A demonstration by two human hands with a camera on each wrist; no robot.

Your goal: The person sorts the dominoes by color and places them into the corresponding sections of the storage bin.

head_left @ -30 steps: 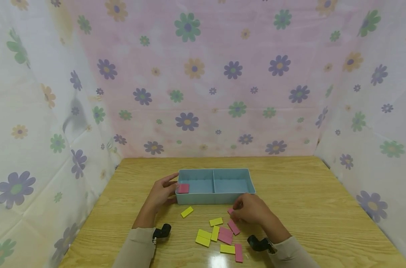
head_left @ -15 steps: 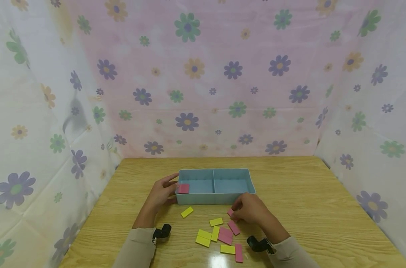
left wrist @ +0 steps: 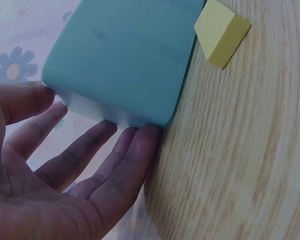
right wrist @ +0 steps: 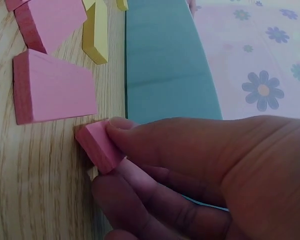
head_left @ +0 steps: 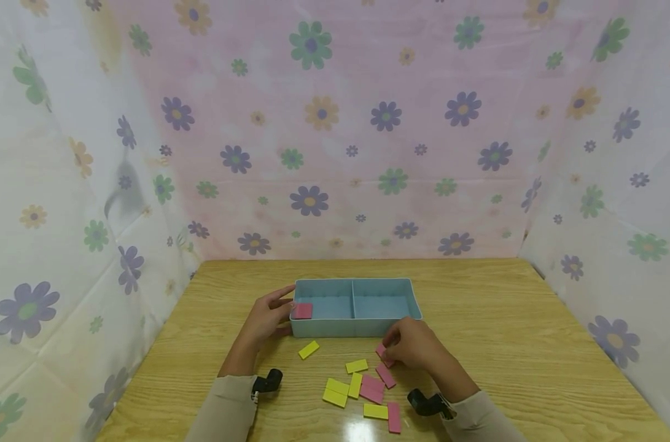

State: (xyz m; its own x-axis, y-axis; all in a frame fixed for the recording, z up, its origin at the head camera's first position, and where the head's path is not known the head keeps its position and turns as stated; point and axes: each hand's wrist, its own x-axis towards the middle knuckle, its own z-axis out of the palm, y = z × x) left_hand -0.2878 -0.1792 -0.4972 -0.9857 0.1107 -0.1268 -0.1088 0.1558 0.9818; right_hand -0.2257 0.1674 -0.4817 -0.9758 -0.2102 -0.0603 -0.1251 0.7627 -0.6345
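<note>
My left hand (head_left: pixel 264 320) rests its spread, nearly straight fingers against the left end of a light-blue two-compartment box (head_left: pixel 342 328); in the left wrist view the fingertips (left wrist: pixel 108 129) touch that end wall. In front of the box's right half, my right hand (head_left: pixel 419 345) pinches a small pink wooden block (right wrist: pixel 101 145) between thumb and fingers, low over the table. A flat pink piece (head_left: pixel 303 311) lies in the front left corner of the left compartment. Another pink block (head_left: pixel 385 376) is just below the right hand.
Several yellow blocks (head_left: pixel 335 393) and pink blocks (head_left: pixel 371 389) lie loose on the wooden table (head_left: pixel 478 307) before the box. One yellow block (head_left: pixel 309 350) sits apart, near the box's front left. Flowered cloth (head_left: pixel 335 141) encloses the back and sides.
The pink block in my right hand has shifted slightly at the fingertips, with more of it showing below them. The left hand and the box stay in place.
</note>
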